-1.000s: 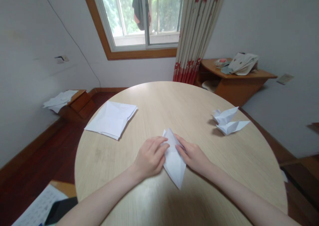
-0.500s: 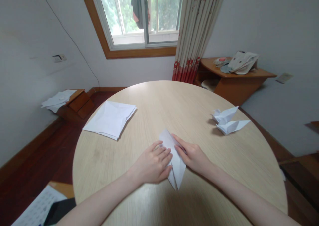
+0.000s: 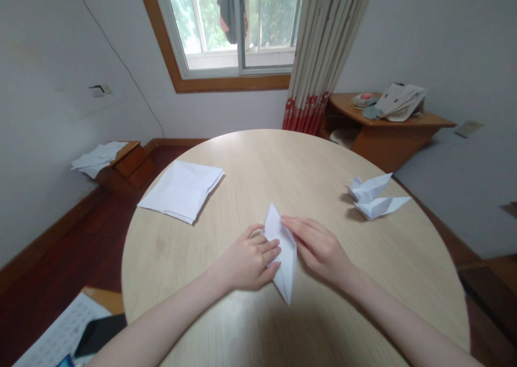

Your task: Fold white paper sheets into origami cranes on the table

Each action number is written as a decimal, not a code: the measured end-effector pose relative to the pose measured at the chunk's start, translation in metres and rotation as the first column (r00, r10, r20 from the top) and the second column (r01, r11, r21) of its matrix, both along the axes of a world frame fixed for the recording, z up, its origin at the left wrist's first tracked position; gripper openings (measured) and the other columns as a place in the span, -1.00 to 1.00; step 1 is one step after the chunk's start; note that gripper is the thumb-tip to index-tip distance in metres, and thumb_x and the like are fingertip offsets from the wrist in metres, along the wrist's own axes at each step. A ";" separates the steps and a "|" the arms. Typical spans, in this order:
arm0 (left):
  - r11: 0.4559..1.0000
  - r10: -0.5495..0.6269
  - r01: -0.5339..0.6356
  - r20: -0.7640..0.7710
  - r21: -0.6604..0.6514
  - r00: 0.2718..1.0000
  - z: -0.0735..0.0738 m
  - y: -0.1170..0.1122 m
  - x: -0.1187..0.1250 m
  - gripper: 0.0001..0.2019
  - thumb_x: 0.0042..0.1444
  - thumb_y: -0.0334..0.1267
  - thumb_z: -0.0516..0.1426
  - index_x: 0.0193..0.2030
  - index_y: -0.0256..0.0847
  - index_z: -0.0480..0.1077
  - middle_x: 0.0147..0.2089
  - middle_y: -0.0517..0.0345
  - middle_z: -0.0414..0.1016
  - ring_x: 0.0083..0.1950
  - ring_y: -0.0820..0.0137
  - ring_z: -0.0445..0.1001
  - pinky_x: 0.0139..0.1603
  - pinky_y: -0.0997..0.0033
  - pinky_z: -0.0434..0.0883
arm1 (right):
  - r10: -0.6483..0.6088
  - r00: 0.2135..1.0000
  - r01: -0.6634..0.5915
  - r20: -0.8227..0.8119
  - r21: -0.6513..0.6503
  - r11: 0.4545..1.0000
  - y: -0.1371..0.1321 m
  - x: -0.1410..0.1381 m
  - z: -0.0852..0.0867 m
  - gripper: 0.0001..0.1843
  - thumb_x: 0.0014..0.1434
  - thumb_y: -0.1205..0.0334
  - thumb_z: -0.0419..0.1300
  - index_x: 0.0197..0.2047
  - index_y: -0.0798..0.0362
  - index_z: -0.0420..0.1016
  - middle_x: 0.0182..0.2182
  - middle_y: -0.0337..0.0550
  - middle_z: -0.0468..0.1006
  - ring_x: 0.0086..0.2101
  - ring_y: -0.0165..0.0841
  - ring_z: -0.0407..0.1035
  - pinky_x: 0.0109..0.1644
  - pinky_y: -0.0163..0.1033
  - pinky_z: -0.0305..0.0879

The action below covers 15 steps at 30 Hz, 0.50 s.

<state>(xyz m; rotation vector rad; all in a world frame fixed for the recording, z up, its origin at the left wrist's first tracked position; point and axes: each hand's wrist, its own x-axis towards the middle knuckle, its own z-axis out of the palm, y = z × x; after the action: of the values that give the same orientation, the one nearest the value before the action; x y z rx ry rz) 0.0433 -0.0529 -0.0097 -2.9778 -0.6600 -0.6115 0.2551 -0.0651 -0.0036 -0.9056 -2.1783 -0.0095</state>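
A sheet of white paper folded into a narrow kite or diamond shape [image 3: 286, 248] lies on the round table in front of me, one point facing away and one facing me. My left hand [image 3: 254, 259] rests on its left side, fingers spread and lying flat over the paper. At the upper right edge, the fingers of my right hand [image 3: 319, 246] are pressed together on the paper, with the thumb lower along that side. A centre crease shows in the lower half. My left fingers cover part of the left edge.
A stack of white paper sheets [image 3: 181, 192] lies at the table's left. Two folded paper birds [image 3: 377, 205] sit near the right edge. A dark phone [image 3: 99, 334] and a printed sheet [image 3: 60, 329] are at lower left. The round table [image 3: 258, 162] has a curved edge.
The flap at the paper's right side has been folded in, making the lower end narrower and a single point. My right hand has shifted from pinching that flap to its upper right edge.
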 end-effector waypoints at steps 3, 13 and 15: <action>1.000 -0.011 0.012 0.016 -0.007 1.000 0.000 0.001 -0.001 -0.71 0.30 -0.23 -0.07 -0.08 -0.26 0.44 -0.01 0.08 0.56 -0.17 0.34 0.52 0.23 0.12 0.15 | 0.055 0.996 -0.060 0.069 0.068 0.996 0.000 0.002 0.003 -0.58 0.18 0.56 -0.05 -0.01 0.07 0.46 -0.18 -0.09 0.62 -0.12 -0.26 0.43 -0.09 -0.11 0.41; 0.999 -0.036 0.035 0.046 0.010 0.998 -0.004 0.003 -0.001 -0.69 0.30 -0.31 -0.09 -0.13 -0.29 0.47 -0.11 0.08 0.60 -0.18 0.39 0.56 0.31 0.17 0.12 | -0.009 0.906 -0.057 0.424 0.144 0.988 -0.001 -0.003 0.003 -0.78 0.18 0.50 0.08 -0.27 0.14 0.55 -0.34 -0.09 0.61 -0.11 -0.22 0.39 0.08 -0.08 0.28; 0.999 -0.035 0.034 0.037 0.020 0.999 -0.005 0.004 -0.001 -0.69 0.29 -0.34 -0.09 -0.14 -0.29 0.48 -0.12 0.08 0.61 -0.17 0.40 0.56 0.32 0.18 0.12 | -0.042 0.880 -0.054 0.472 0.189 0.980 -0.002 -0.004 0.001 -0.80 0.20 0.47 0.09 -0.29 0.14 0.55 -0.33 -0.08 0.60 -0.11 -0.21 0.39 0.11 -0.07 0.27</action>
<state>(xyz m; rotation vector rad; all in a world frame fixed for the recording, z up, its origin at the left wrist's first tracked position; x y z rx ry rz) 0.0422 -0.0492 -0.0143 -2.9727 -0.6033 -0.6736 0.2507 -0.0675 -0.0026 -0.8441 -2.5721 -0.4869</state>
